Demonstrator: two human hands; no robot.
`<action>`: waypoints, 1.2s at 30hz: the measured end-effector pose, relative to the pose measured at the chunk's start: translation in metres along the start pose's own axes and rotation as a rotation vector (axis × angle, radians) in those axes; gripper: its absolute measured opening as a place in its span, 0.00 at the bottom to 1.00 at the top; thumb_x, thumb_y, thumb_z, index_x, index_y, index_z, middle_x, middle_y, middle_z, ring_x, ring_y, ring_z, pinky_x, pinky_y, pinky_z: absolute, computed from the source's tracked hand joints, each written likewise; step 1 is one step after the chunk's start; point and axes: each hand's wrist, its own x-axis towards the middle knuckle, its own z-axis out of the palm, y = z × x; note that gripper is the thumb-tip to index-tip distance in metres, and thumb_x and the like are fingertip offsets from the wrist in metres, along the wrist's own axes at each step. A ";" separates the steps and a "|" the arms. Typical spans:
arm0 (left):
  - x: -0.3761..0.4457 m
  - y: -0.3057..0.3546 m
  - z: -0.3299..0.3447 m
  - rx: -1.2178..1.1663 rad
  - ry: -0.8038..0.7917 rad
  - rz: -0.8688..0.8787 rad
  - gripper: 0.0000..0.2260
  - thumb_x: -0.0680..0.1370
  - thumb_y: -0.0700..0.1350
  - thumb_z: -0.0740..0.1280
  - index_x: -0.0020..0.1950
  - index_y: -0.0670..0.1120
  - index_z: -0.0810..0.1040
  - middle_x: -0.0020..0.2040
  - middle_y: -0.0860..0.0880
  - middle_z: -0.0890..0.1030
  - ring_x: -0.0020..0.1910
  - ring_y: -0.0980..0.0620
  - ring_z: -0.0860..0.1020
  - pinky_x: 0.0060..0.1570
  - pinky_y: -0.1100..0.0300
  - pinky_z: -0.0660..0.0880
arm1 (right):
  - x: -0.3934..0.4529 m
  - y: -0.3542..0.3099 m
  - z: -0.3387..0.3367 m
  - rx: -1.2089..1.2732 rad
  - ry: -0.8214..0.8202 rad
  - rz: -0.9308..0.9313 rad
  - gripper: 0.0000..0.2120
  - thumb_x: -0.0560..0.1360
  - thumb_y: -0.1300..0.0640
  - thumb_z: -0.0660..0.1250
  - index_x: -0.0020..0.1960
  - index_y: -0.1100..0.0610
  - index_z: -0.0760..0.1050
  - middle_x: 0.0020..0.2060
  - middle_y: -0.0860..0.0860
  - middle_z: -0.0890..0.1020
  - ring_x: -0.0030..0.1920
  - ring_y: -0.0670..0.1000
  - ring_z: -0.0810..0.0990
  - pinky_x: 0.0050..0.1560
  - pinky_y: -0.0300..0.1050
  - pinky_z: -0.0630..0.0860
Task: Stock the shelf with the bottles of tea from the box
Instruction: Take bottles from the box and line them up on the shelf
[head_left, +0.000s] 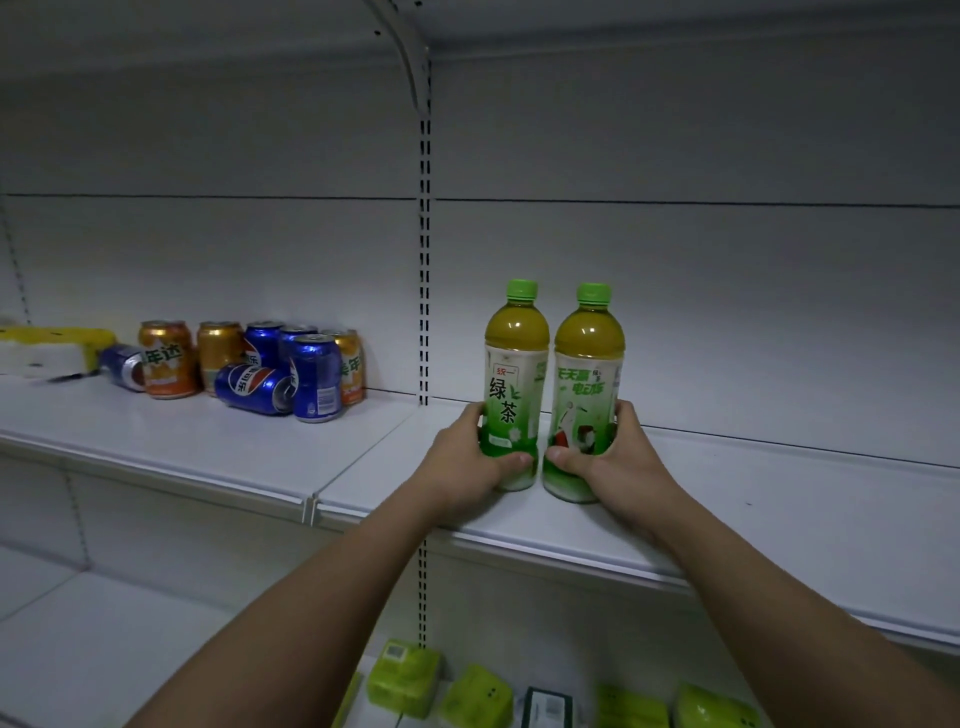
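Two green tea bottles with green caps stand upright side by side on the white shelf (727, 499). My left hand (462, 462) wraps the lower part of the left bottle (515, 364). My right hand (615, 462) wraps the lower part of the right bottle (588, 364). Both bottle bases rest on the shelf board near its front edge. The box is out of view.
Several orange and blue soda cans (260, 364) crowd the left shelf section, some lying down, beside a yellow and white pack (47, 351). A slotted upright (424, 260) divides the sections. Green packets (405, 680) lie on the lower shelf.
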 end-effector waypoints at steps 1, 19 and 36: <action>0.005 -0.005 -0.006 0.011 0.026 -0.017 0.29 0.71 0.48 0.74 0.69 0.51 0.67 0.63 0.52 0.79 0.54 0.55 0.77 0.59 0.59 0.74 | 0.007 -0.002 0.008 -0.010 -0.011 -0.001 0.32 0.67 0.57 0.77 0.64 0.50 0.64 0.53 0.44 0.78 0.55 0.47 0.78 0.59 0.45 0.75; 0.123 -0.066 -0.027 0.157 0.196 -0.128 0.29 0.72 0.52 0.73 0.69 0.49 0.67 0.66 0.50 0.77 0.64 0.46 0.75 0.64 0.53 0.71 | 0.133 0.014 0.065 -0.123 0.011 0.065 0.30 0.71 0.57 0.74 0.64 0.53 0.58 0.56 0.47 0.72 0.56 0.50 0.72 0.64 0.48 0.70; 0.129 -0.076 -0.020 0.056 0.085 -0.048 0.30 0.72 0.49 0.70 0.71 0.55 0.63 0.65 0.54 0.76 0.61 0.49 0.76 0.65 0.50 0.71 | 0.147 0.038 0.072 -0.251 0.183 0.039 0.36 0.62 0.46 0.75 0.64 0.54 0.64 0.60 0.53 0.74 0.62 0.56 0.74 0.64 0.56 0.74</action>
